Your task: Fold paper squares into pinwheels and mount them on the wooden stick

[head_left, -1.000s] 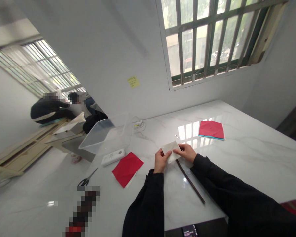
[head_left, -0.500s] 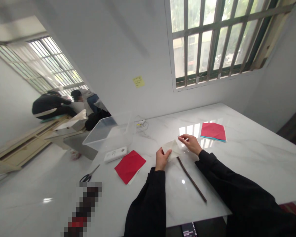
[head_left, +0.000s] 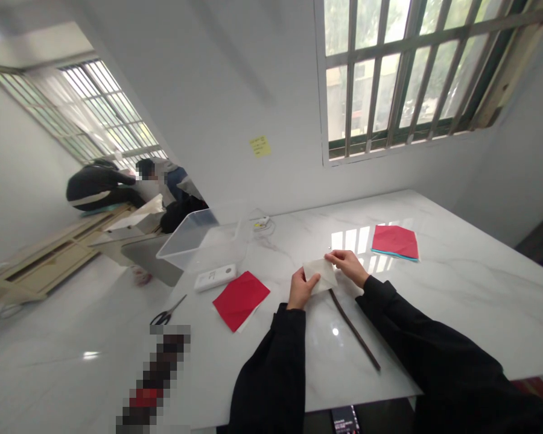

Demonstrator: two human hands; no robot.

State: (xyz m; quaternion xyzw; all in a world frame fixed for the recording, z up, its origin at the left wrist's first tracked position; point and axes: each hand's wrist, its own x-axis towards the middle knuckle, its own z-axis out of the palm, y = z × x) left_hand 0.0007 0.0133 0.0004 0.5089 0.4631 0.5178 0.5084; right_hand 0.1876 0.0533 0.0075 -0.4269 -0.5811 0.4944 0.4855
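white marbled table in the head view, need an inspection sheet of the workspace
Surface: white marbled table, glossy, with window reflections
Job's things: folded cream paper between the hands; dark brown rod lying just below it; tiny white piece near the right fingertips
Clutter: red sheets at left, red sheet over blue at right, scissors, white case, clear plastic bin; pixelated item unreadable
Left hand: holds the paper, thumb on top
Right hand: fingertips at the paper's upper corner, grip unclear
Cables: thin cord near the wall
Surroundings: yellow sticky note, barred window, two people in the background
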